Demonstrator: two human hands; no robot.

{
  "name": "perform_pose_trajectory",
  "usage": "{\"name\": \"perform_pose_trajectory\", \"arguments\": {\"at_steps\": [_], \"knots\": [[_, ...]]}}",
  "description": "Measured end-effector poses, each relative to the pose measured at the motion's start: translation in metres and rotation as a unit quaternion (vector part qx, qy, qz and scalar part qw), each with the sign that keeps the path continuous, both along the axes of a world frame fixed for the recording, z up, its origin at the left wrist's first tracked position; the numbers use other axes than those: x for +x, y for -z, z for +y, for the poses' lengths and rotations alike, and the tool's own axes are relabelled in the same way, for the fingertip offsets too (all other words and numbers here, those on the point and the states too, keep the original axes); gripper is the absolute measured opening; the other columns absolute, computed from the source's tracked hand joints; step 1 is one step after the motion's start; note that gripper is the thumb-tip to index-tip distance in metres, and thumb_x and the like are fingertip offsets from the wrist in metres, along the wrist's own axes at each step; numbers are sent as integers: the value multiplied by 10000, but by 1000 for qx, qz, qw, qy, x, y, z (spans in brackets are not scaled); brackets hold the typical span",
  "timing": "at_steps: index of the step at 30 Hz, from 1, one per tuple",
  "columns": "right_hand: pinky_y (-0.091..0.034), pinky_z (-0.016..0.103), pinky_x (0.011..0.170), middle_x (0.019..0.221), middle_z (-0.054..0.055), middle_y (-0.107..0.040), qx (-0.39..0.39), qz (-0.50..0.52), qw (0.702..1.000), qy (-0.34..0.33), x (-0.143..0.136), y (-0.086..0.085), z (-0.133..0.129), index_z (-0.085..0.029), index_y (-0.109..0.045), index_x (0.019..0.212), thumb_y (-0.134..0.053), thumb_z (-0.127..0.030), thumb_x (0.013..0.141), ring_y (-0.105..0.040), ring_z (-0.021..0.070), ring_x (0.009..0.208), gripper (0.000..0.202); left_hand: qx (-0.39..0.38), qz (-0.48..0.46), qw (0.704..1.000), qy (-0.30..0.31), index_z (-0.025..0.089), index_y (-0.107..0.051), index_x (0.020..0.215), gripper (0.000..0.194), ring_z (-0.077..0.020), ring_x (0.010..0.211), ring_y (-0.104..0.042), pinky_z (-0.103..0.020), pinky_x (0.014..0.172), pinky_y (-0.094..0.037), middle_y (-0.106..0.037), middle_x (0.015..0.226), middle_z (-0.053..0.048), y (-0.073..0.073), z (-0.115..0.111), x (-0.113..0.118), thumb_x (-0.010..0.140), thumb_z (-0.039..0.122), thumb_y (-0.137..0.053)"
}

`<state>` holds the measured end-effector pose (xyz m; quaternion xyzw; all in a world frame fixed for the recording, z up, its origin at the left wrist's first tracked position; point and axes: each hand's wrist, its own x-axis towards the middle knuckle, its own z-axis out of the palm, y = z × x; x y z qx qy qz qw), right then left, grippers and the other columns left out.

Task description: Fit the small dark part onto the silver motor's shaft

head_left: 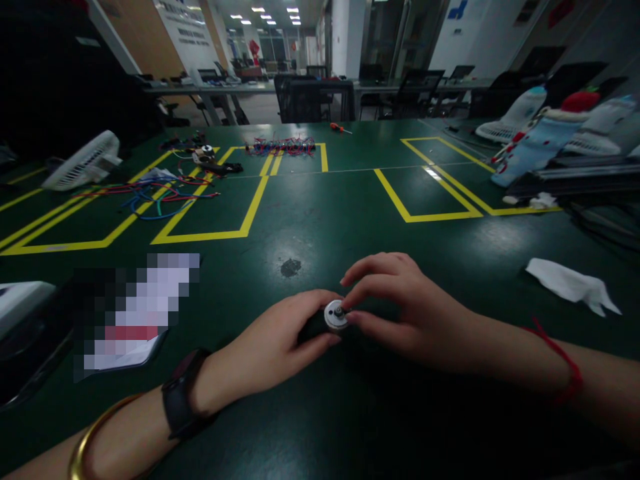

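Note:
A small round silver motor (pixel 336 323) with a short dark shaft (pixel 339 311) in the centre of its top face stands on the green table in front of me. My left hand (pixel 280 333) grips it from the left, thumb in front and fingers behind. From the right, my right hand (pixel 415 310) reaches over its top, with the thumb and index fingertips closed at the shaft. Whether a separate small part sits between those fingertips is too small to tell. The motor's lower body is partly hidden.
A pixelated pale phone-like object (pixel 145 313) lies left, beside a dark case (pixel 35 353). Loose wires (pixel 170 193), a wire bundle (pixel 283 147) and a screwdriver (pixel 337 127) lie farther back. White tissue (pixel 570 280), a snowman-patterned bottle (pixel 537 147) and fans (pixel 515 117) are right.

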<state>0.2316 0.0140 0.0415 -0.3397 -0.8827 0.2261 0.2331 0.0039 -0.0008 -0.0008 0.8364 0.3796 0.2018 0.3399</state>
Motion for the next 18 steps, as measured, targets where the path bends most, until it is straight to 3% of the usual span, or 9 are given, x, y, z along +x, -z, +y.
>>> {"name": "perform_pose_trajectory", "arguments": {"at_steps": [5, 11, 18], "knots": [[-479, 341, 864, 1025, 55, -665, -94, 70, 992, 40, 20, 10, 5, -208, -686, 914, -614, -240, 870, -621, 197, 975, 90, -13, 0, 1000, 6, 256, -505, 1230, 372, -207, 1075, -589, -355, 952, -473, -613, 1213, -27, -3, 0, 1, 883, 177, -614], [-499, 304, 728, 892, 35, -653, -154, 84, 976, 130, 43, 34, 7, -200, -669, 886, -591, -308, 902, -623, 173, 821, 134, -27, 12, 1000, 2, 281, -477, 1267, 397, -182, 1108, -573, -330, 978, -456, -595, 1243, 1, -3, 0, -1, 901, 191, -601], [-477, 283, 710, 851, 22, -641, -174, 79, 976, 101, 43, 36, 3, -191, -666, 868, -602, -284, 898, -611, 156, 795, 116, -30, 20, 999, -3, 301, -461, 1278, 407, -168, 1131, -561, -320, 996, -445, -583, 1264, 22, -1, 0, -2, 908, 210, -602]]}}
